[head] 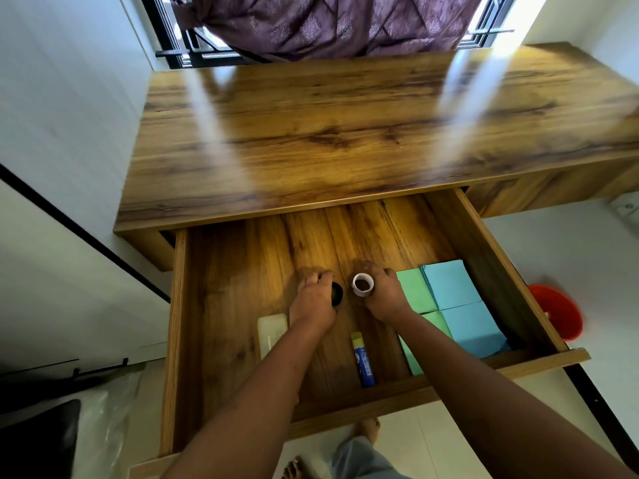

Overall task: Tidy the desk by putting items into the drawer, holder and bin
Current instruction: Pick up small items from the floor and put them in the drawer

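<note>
now, both grips down in the open drawer, one small thing in each.
nearest, a glue stick [363, 361] lies on the drawer [242, 278] floor; its label is too blurred to read, and no other writing shows. past it the left grip [313, 303] curls round what looks like a black cap [336, 294], and the right grip [384, 296] round a white tube [362, 284], dark mouth open, just beside the paper pads [449, 281]. tipped uncapped, it might spill onto them; a dropped cap could roll off. the bin [560, 312] waits farther right.
</note>
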`<state>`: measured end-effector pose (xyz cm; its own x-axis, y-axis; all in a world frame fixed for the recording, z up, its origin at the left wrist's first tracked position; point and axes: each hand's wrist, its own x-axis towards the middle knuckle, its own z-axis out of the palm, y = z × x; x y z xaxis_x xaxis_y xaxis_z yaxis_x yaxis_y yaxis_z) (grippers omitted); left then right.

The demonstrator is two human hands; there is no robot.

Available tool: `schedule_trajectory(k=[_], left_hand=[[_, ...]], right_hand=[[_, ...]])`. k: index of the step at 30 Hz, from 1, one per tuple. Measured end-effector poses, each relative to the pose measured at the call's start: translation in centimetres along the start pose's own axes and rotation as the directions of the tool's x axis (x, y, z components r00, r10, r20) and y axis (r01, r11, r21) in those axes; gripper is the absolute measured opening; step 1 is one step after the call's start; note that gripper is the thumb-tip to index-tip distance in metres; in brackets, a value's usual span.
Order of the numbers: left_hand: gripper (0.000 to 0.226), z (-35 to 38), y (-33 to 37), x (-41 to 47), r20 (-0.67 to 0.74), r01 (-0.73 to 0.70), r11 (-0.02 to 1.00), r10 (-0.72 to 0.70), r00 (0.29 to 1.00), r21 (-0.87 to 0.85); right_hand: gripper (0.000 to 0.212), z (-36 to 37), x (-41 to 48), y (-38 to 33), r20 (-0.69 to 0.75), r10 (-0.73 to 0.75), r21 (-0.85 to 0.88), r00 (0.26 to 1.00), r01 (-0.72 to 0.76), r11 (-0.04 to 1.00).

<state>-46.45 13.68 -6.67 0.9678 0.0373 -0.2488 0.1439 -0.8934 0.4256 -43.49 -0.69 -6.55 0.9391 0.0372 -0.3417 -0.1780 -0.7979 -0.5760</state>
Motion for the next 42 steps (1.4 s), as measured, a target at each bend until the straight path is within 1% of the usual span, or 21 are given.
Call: schedule_trajectory(k=[3,7,10,17,21,24,28,31,34,37,39,42], left_hand=[[0.072,-0.5,-0.1,-1.0,-0.03,0.005,0.999,-0.006,1.0,-0.033],[0.072,-1.3,-0.5,-2.7,-0.04,-0.017,0.999,0.015,0.999,-0.045],[0.071,-1.7,-0.7,-4.2,-0.037,-0.042,0.998,0.04,0.999,-0.05],[0.069,-1.8,-0.4,-8.0,-0.036,-0.059,0.997,0.057,0.998,-0.054],[0.063,-1.2,-0.1,-10.6,-0.046,-0.062,0.996,0.058,0.997,-0.069],[0.059,-0.5,0.1,-12.7,-0.059,-0.056,0.995,0.051,0.997,-0.082],[0.048,0.4,0.1,-15.6,-0.065,-0.035,0.997,0.031,0.997,-0.063],[0.046,0.7,0.5,-17.6,-0.137,-0.004,1.0,0.006,0.991,0.019],[0.052,1.9,1.7,-20.6,-0.182,0.037,0.992,-0.014,0.983,0.123],[0.064,3.4,3.3,-23.6,-0.199,0.057,0.983,-0.022,0.98,0.174],[0.073,3.9,4.2,-25.0,-0.181,0.087,0.979,-0.053,0.982,0.186],[0.083,3.9,5.0,-26.4,-0.104,0.128,0.964,-0.106,0.989,0.232]], right_hand=[[0.074,0.3,-0.9,-0.1,-0.027,0.032,0.019,0.999,-0.031,0.999],[0.077,0.6,-2.3,-0.5,-0.111,0.098,0.083,0.989,-0.089,0.993],[0.076,0.8,-3.7,-0.9,-0.156,0.087,0.111,0.984,-0.07,0.991],[0.073,1.4,-8.1,-0.5,-0.187,0.038,0.09,0.982,-0.021,0.996],[0.073,1.3,-10.8,0.2,-0.164,-0.044,-0.056,0.985,0.035,0.998],[0.072,1.2,-12.7,0.9,-0.143,-0.144,-0.163,0.979,0.121,0.979],[0.064,0.9,-14.7,2.1,-0.109,-0.274,-0.34,0.955,0.223,0.913],[0.056,0.3,-16.4,3.4,-0.065,-0.335,-0.399,0.94,0.283,0.872],[0.06,-0.7,-18.6,5.5,0.02,-0.369,-0.465,0.929,0.336,0.819],[0.067,-1.6,-20.7,7.9,0.098,-0.363,-0.564,0.927,0.352,0.747],[0.072,-2.2,-21.8,9.1,0.108,-0.329,-0.59,0.938,0.327,0.738],[0.079,-3.3,-22.9,9.8,0.153,-0.283,-0.606,0.947,0.316,0.73]])
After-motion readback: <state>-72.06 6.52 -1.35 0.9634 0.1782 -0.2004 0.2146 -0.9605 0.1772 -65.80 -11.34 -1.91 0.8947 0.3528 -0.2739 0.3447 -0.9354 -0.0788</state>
